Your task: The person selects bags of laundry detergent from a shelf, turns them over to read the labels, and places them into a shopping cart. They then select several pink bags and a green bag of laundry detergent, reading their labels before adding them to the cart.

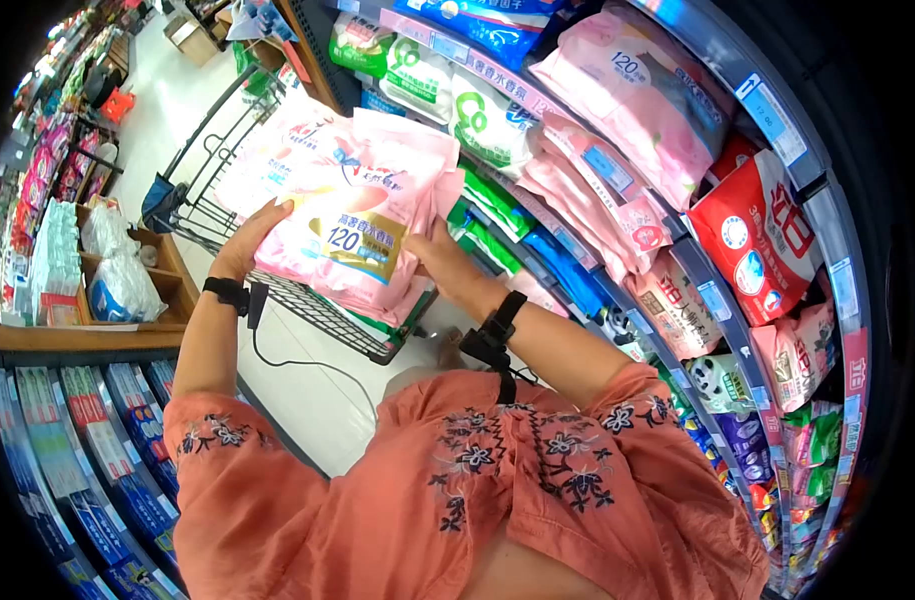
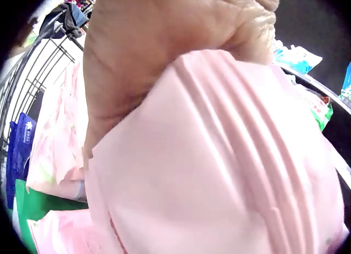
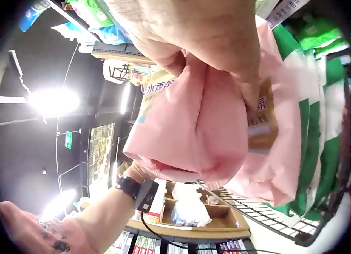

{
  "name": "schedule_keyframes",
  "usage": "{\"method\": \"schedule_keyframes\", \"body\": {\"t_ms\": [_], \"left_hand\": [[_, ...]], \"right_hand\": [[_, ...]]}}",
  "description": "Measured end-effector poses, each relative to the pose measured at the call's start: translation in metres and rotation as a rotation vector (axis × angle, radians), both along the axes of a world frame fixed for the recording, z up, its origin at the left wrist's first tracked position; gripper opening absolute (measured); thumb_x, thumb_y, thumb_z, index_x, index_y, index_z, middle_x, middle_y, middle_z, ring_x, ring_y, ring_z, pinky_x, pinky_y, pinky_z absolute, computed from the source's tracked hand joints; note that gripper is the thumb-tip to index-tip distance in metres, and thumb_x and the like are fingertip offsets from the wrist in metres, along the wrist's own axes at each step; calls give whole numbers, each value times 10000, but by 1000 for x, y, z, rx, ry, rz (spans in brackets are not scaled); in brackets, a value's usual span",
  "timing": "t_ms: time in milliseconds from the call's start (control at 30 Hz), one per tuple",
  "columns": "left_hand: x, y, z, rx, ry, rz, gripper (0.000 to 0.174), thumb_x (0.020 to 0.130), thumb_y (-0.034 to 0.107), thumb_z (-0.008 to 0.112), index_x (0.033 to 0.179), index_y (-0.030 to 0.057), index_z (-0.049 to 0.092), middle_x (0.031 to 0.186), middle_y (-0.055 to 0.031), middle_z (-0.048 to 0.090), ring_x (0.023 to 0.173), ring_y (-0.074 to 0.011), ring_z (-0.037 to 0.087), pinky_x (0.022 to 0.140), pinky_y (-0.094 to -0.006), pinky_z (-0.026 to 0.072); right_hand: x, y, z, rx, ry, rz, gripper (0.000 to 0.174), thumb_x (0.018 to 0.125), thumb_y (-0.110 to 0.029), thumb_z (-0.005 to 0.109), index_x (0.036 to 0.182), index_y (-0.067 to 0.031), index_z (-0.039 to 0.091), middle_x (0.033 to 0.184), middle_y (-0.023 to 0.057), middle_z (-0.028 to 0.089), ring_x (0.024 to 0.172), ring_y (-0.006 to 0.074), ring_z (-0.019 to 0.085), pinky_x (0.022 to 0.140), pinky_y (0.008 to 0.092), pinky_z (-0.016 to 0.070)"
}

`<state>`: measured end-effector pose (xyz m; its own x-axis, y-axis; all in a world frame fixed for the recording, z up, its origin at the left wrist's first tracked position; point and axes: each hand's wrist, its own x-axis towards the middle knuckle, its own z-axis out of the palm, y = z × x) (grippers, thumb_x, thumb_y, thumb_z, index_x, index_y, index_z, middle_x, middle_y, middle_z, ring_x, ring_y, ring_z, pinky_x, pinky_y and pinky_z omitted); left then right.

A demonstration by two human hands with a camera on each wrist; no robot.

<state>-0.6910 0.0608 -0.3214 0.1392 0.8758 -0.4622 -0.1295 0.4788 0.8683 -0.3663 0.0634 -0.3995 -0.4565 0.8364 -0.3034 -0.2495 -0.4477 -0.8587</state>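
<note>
Two hands hold a pink bag marked 120 (image 1: 317, 215) over a wire shopping cart (image 1: 322, 318) in the head view. The left hand (image 1: 249, 240) grips its left side, thumb on the front. On its right side, the right hand (image 1: 445, 258) pinches the edge. Seen from the left wrist, the left hand (image 2: 175, 40) is curled over the bag's pleated side (image 2: 219, 155). In the right wrist view, the right hand (image 3: 203, 34) grips the bag's pink end (image 3: 192, 122), beside another pink bag (image 3: 271, 171). Fingertips behind the bag are hidden.
Shelves with a large pink package (image 1: 632, 95), a red package (image 1: 762, 240) and green-white packages (image 1: 487, 125) run along the right. A wooden bin (image 1: 177, 290) with plastic-wrapped goods stands at left, above racks of boxes (image 1: 97, 440). Pale floor (image 1: 322, 390) shows below the cart.
</note>
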Motion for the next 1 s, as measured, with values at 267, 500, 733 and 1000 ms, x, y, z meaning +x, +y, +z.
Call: {"method": "schedule_keyframes", "body": {"t_ms": [267, 500, 733, 1000], "left_hand": [[-8, 17, -13, -52, 315, 35, 696, 963, 314, 654, 1462, -97, 395, 1342, -186, 593, 1167, -218, 613, 973, -312, 520], [1, 30, -1, 111, 1123, -330, 558, 972, 321, 604, 1355, -80, 537, 1167, -231, 666, 1076, -246, 634, 928, -318, 494], [72, -22, -7, 763, 1337, -198, 595, 919, 445, 657, 1358, 54, 562, 1330, -251, 579, 1241, -422, 541, 1012, -478, 463], [45, -8, -33, 876, 1184, -249, 642, 867, 319, 736, 1352, -42, 521, 1314, -271, 575, 1221, -445, 535, 1038, -494, 448]], "right_hand": [[1, 9, 1, 125, -314, 100, 944, 883, -342, 661, 1477, 151, 118, 1319, 325, 499, 1141, 344, 617, 918, 400, 528], [1, 12, -5, 297, -490, 123, 989, 852, -449, 733, 1405, 198, 230, 1232, 351, 535, 1070, 367, 634, 873, 375, 530], [6, 9, 5, 314, -511, 105, 737, 873, -418, 743, 1298, 76, 398, 992, 135, 606, 778, 174, 632, 593, 308, 548], [34, 27, 55, 595, -432, 264, 490, 941, -344, 667, 1198, 43, 514, 921, 84, 636, 724, 136, 622, 591, 292, 532]]}}
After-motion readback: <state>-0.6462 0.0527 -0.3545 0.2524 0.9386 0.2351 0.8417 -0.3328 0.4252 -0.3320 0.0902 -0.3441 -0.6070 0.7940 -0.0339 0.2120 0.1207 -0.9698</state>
